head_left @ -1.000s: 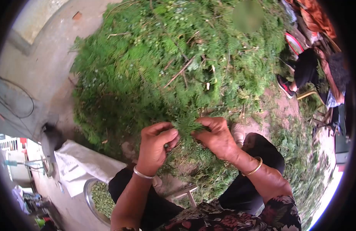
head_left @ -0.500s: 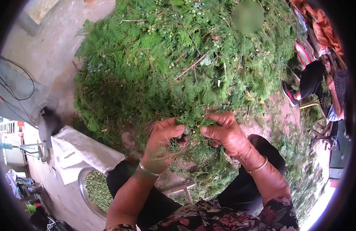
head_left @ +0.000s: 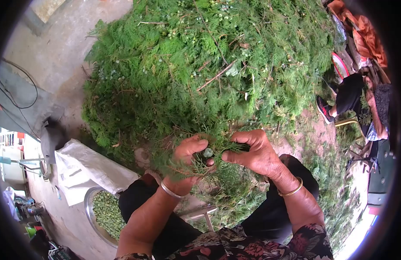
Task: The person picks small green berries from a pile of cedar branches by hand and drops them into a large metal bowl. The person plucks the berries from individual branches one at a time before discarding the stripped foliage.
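Between my two hands is a green evergreen sprig [head_left: 224,173] with a small pale-green cone [head_left: 208,152] near its middle. My left hand [head_left: 189,158], with a silver bangle at the wrist, is curled round the sprig's left part, the cone beside its fingers. The thumb and fingers of my right hand [head_left: 252,151] pinch the foliage on the other side. Beyond both hands rises a large heap of evergreen branches [head_left: 174,82] with pale cones among the leaves.
At the lower left, a metal basin [head_left: 91,212] holds green cones beside a white sack [head_left: 85,167]. Another person's leg and shoe [head_left: 324,109] are at the right, near red cloth [head_left: 364,37]. A small wooden piece [head_left: 198,213] lies between my knees.
My left fingers have opened somewhat from the thumb, and the pale cone now shows between my hands. My right hand has shifted slightly left along the foliage.
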Available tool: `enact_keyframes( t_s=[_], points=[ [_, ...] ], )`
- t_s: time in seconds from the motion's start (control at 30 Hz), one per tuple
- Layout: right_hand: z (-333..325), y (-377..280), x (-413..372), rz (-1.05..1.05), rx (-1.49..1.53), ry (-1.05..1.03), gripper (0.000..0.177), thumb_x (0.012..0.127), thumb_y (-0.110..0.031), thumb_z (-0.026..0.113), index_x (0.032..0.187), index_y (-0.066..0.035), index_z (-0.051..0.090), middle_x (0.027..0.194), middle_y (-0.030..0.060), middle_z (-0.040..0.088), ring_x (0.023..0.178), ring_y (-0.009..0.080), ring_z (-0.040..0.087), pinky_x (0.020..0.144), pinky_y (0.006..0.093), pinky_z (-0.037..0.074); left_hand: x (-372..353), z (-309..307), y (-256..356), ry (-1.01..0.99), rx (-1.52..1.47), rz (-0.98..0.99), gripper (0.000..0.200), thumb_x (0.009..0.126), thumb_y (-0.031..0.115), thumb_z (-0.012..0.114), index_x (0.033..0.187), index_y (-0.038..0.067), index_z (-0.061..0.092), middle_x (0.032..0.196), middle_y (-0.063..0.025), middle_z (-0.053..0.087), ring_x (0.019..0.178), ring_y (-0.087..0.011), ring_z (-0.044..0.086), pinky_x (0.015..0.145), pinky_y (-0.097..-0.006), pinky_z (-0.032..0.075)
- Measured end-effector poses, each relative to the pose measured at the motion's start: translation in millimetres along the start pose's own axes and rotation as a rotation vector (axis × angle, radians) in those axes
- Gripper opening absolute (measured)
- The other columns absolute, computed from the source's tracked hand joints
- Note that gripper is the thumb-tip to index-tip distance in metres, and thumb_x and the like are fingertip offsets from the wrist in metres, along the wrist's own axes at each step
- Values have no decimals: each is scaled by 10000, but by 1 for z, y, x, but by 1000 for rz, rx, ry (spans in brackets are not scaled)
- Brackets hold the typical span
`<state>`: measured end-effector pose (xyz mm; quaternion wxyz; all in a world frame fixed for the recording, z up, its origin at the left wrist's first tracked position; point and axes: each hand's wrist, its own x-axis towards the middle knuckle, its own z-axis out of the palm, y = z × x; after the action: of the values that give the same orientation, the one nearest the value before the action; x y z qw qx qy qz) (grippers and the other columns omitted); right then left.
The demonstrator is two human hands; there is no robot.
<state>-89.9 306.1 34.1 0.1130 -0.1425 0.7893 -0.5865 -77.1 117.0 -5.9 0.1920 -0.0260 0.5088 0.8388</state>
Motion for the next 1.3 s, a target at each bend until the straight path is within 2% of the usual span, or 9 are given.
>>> enact_keyframes(
  t_s=[0.13, 0.3, 0.63, 0.7, 0.8, 0.9, 1.03, 1.17, 1.3],
  points=[
    [0, 1, -3, 61, -22, 14, 206, 738, -83, 735, 737, 28, 561, 598, 24, 471, 622, 39, 400, 538, 258, 380, 7, 7, 21, -86, -228, -205, 293, 765, 182, 608, 973, -21, 579, 760, -33, 612, 624, -95, 578, 609, -225, 493],
    [-3, 1, -5, 128, -44, 23, 166, 739, -71, 726, 769, 28, 595, 597, 40, 502, 611, 50, 436, 534, 271, 394, 14, 0, 20, -25, -3, -250, 337, 665, 31, 668, 981, -57, 593, 805, -69, 659, 655, -117, 617, 633, -254, 501],
    [-15, 5, -5, 16, -89, 133, 159, 736, -84, 738, 819, 11, 641, 636, 48, 590, 620, 47, 477, 545, 253, 418, 17, -21, 33, -115, 461, -207, 228, 682, 52, 676, 903, 3, 643, 808, -53, 643, 724, -112, 611, 670, -240, 484],
    [-16, 4, -4, -8, -72, 143, 160, 740, -96, 740, 809, 10, 642, 632, 38, 590, 612, 39, 472, 531, 248, 411, 14, -29, 23, -187, 304, 74, 264, 714, 116, 694, 941, 3, 622, 918, -86, 629, 729, -148, 599, 659, -286, 485],
    [-20, -1, -4, 318, 117, 156, 163, 766, -123, 727, 797, 13, 642, 650, 16, 598, 581, 34, 472, 488, 231, 394, -2, -14, 21, 16, -214, -122, 350, 757, 243, 697, 1003, 15, 595, 967, -115, 604, 684, -187, 578, 614, -309, 474],
    [-22, 4, -1, 372, 357, 152, 199, 789, -158, 713, 797, 24, 633, 671, 15, 604, 535, 55, 479, 449, 210, 385, 8, -37, -14, 210, 40, 44, 385, 809, 345, 639, 1047, 50, 574, 925, -115, 605, 652, -224, 569, 533, -306, 445],
    [-17, 1, 0, 412, 343, 137, 219, 792, -173, 714, 809, 28, 632, 657, 6, 588, 534, 53, 471, 454, 212, 386, 14, -41, 7, -125, -342, -104, 253, 870, 317, 565, 988, 93, 572, 907, -124, 598, 646, -262, 574, 427, -304, 375],
    [-22, 3, 2, 473, 379, 155, 266, 803, -221, 706, 833, 33, 632, 657, -2, 574, 523, 58, 461, 457, 219, 389, 9, -18, 23, -91, -488, -231, 204, 851, 228, 590, 995, 86, 569, 892, -124, 594, 639, -274, 574, 418, -309, 374],
    [-25, 8, 4, 513, 400, 177, 314, 813, -273, 694, 812, 33, 624, 641, -8, 541, 493, 66, 437, 454, 218, 385, 12, -13, 30, 19, -170, -183, 225, 778, 120, 640, 958, 12, 561, 817, -130, 593, 637, -232, 574, 434, -275, 394]
  ],
)
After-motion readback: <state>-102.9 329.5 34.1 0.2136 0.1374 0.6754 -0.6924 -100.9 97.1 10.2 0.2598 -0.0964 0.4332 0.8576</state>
